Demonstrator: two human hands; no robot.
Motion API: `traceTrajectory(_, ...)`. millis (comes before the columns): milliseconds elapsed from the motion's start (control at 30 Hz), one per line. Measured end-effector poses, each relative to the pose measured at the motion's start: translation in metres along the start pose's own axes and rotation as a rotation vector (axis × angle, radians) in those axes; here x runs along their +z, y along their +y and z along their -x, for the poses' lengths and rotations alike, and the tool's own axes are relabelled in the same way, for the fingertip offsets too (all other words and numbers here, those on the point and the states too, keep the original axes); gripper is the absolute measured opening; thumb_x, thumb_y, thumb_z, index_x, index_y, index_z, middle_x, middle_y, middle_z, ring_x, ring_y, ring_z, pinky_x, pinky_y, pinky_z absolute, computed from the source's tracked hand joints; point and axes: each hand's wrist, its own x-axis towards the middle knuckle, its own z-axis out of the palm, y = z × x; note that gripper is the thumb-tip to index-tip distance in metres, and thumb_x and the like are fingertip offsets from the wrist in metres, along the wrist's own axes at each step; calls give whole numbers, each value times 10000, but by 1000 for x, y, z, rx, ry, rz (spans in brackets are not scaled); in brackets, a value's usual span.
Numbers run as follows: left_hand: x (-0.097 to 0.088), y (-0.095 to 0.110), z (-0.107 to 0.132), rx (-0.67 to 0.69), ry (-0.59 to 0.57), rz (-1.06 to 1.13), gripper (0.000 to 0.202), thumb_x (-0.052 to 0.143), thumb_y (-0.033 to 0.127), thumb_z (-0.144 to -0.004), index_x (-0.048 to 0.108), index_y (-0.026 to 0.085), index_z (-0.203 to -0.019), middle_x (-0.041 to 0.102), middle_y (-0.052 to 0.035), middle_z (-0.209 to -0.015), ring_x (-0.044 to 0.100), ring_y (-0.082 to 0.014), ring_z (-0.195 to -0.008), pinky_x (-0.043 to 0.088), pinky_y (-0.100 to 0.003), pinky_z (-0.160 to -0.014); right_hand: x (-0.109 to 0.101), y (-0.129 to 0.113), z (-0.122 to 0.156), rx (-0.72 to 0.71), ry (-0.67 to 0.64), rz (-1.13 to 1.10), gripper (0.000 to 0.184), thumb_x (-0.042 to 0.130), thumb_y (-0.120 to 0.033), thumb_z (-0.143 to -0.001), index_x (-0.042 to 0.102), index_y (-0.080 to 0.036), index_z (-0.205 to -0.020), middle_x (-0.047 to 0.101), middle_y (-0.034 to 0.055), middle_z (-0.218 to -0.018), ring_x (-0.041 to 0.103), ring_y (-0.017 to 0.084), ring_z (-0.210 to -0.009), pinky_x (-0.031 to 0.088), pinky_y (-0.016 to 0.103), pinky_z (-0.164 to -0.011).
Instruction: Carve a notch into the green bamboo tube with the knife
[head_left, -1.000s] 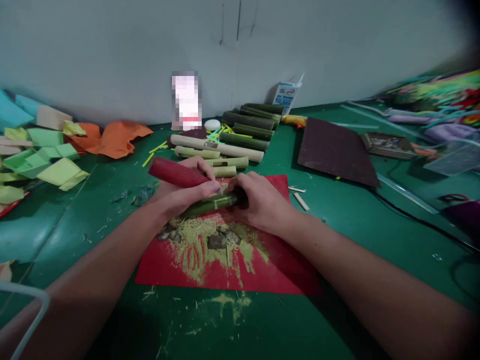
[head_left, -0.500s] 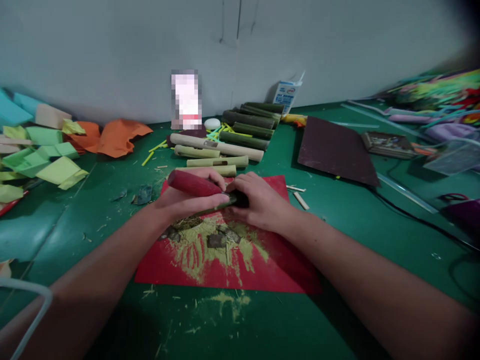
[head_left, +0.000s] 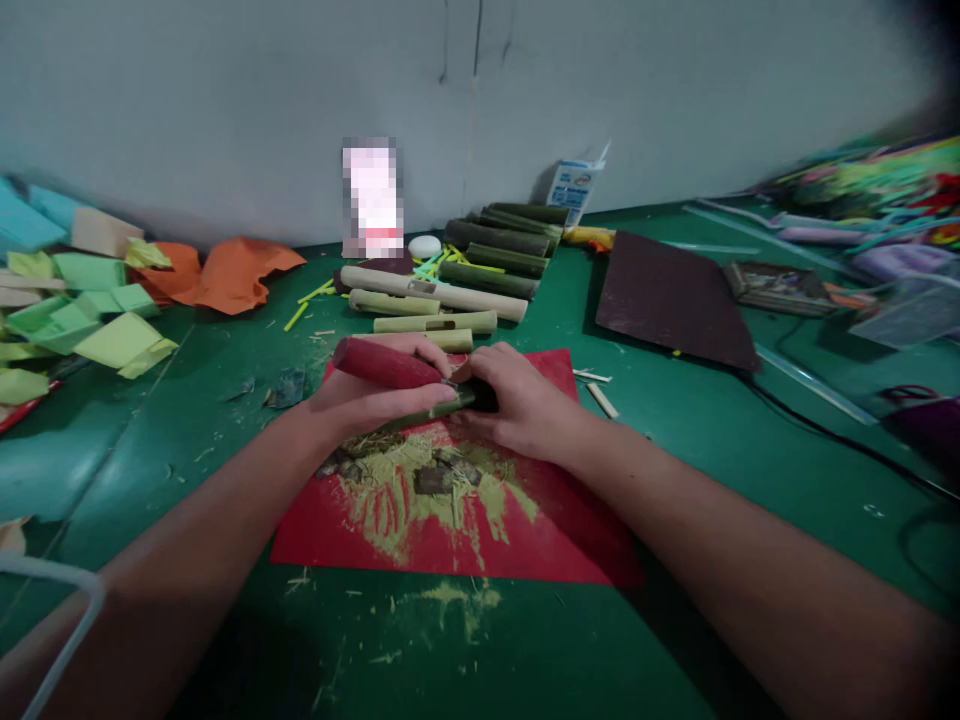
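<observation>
My left hand (head_left: 375, 395) is closed around the dark red handle of a carving tool (head_left: 386, 365), whose tip meets a green bamboo piece (head_left: 435, 408). My right hand (head_left: 517, 400) is wrapped over the right end of that bamboo piece and presses it down on a red sheet (head_left: 570, 540). Yellowish shavings and dark bark chips (head_left: 427, 490) lie on the sheet just in front of both hands.
Peeled pale bamboo tubes (head_left: 431, 295) and dark green bamboo tubes (head_left: 499, 250) lie behind the hands. Coloured paper scraps (head_left: 90, 310) sit at the left, a dark brown sheet (head_left: 671, 300) and a black cable (head_left: 825, 430) at the right. A wall closes the back.
The red tool handle has dropped lower and moved right toward the bamboo compared with a second ago; since half a second ago the hands hardly moved.
</observation>
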Motion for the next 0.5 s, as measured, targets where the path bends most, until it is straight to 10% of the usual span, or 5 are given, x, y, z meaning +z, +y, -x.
traceTrajectory(500,-9,-9,11,148,-66,-46,287,697,462,-882,787,236,-1035,800,-43,-1005,734,-222,-910,573,-335,-855,-1,-3,-1,55,-18,2,219,769,-202,-790,639,-179,-965,656,88,-1010,520,244,-960,397,359,-822)
